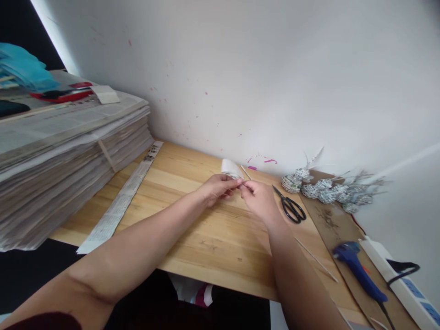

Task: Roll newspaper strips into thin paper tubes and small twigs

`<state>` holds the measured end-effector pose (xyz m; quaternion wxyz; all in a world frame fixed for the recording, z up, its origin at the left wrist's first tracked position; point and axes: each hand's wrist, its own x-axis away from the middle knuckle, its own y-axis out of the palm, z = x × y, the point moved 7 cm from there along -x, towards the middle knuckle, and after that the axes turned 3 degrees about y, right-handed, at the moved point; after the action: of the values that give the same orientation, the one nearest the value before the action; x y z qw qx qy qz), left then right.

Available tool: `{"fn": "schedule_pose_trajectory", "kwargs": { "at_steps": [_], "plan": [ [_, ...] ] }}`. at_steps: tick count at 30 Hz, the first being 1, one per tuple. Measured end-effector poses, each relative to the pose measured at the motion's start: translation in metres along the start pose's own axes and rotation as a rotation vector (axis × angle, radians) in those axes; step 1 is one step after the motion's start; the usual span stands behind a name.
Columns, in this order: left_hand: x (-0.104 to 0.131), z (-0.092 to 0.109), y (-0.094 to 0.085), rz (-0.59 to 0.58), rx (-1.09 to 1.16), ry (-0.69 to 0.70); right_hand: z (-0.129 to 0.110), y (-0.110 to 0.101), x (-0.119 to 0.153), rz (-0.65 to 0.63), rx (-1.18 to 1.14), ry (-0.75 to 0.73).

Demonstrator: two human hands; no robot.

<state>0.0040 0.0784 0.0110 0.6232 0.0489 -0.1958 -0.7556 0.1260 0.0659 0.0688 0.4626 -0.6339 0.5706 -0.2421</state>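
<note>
Pinching the white paper piece [230, 167] between closed fingertips, my left hand [218, 188] and right hand [258, 198] meet left of the scissors [285, 199], presumably for steady control.

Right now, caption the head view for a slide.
Left hand and right hand meet above a wooden tabletop, black scissors nearby.

Soft lt — edges blurry w/ distortion
</note>
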Motion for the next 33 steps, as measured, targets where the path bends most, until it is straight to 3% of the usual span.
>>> {"fn": "schedule_pose_trajectory", "kwargs": {
  "at_steps": [3,7,10,14,22,33],
  "plan": [
    [0.001,-0.009,0.004,0.063,0.102,0.011,-0.005,0.006,0.002,0.042,0.048,-0.06],
    [0.001,-0.013,0.003,0.125,0.191,0.018,-0.006,0.012,0.002,0.007,0.038,-0.11],
    [0.0,-0.011,-0.004,0.189,0.215,-0.002,-0.003,0.012,0.001,-0.001,-0.015,-0.1],
    [-0.003,-0.006,-0.011,0.254,0.289,0.006,0.0,0.005,0.001,0.097,-0.056,-0.046],
    [-0.001,-0.001,-0.011,0.277,0.357,0.003,0.001,0.006,0.0,0.048,-0.155,0.005],
    [-0.005,-0.006,-0.01,0.241,0.347,-0.009,-0.001,0.009,0.001,0.083,-0.217,0.015]
  ]
}}
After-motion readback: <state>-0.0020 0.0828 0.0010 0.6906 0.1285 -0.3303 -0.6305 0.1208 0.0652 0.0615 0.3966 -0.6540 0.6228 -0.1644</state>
